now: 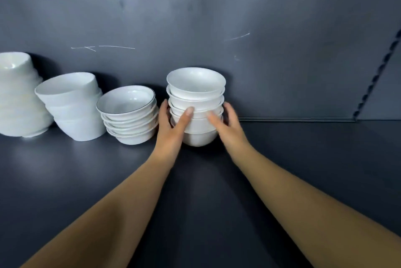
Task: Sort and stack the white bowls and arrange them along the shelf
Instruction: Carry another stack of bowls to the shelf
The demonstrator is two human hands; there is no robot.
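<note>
Several stacks of white bowls stand in a row on the dark shelf (282, 159) against its back wall. The rightmost stack (196, 94), of several small bowls, stands upright between my hands. My left hand (171, 125) holds its left side, thumb across the front and fingers behind. My right hand (225, 122) curls around its right side, slightly blurred. Left of it sit a low stack of dark-rimmed bowls (128, 113), a leaning stack of deeper bowls (73, 105) and a tall stack (19, 96) at the frame's left edge.
The dark back wall (282, 61) rises right behind the stacks. A side panel with a row of peg holes (377, 74) closes the shelf at the right. Bare shelf surface stretches to the right of the held stack and in front of all the stacks.
</note>
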